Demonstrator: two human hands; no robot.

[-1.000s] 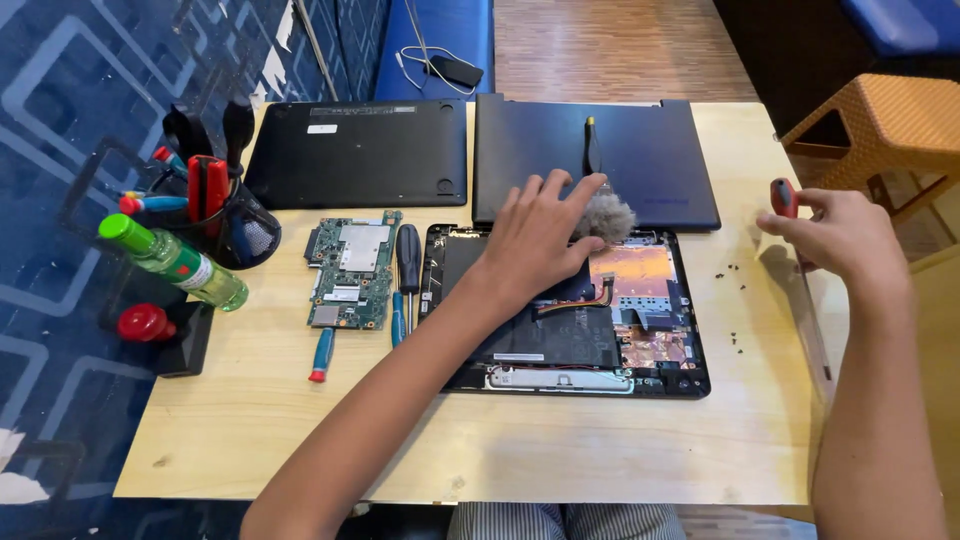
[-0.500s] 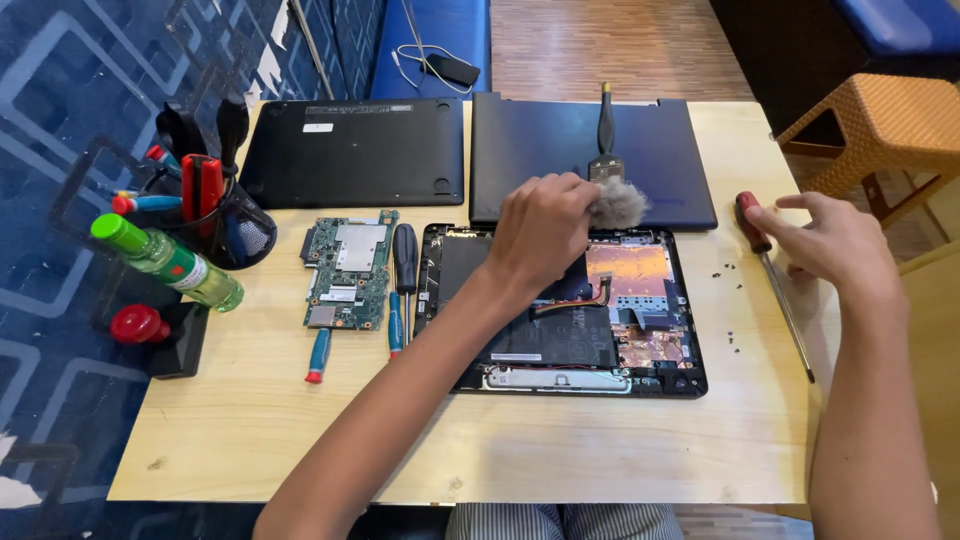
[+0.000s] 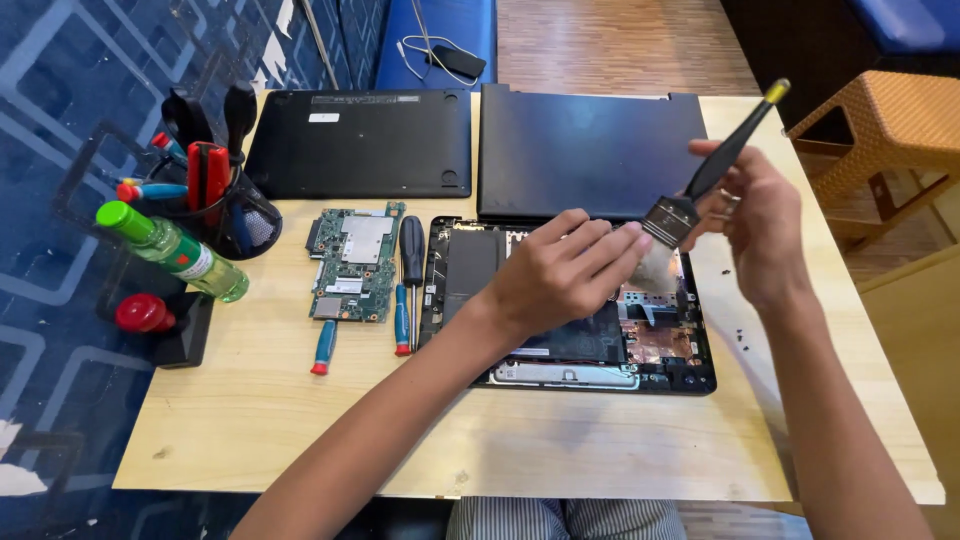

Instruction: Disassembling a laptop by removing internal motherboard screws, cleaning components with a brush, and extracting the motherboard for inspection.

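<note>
Black-handled brush (image 3: 705,180) clasped in the right hand (image 3: 755,225), left hand (image 3: 560,275) empty over the opened laptop (image 3: 570,300); circuit board (image 3: 355,262) already out on the bench (image 3: 600,440).

We see a wooden tabletop (image 3: 250,420) carrying a green circuit board (image 3: 355,262), two screwdrivers (image 3: 408,285) just right of it, a black laptop cover (image 3: 362,142) behind, a mesh tool cup (image 3: 235,215), and a green bottle (image 3: 175,250) lying tilted. A wicker chair (image 3: 885,130) stands at the right.
</note>
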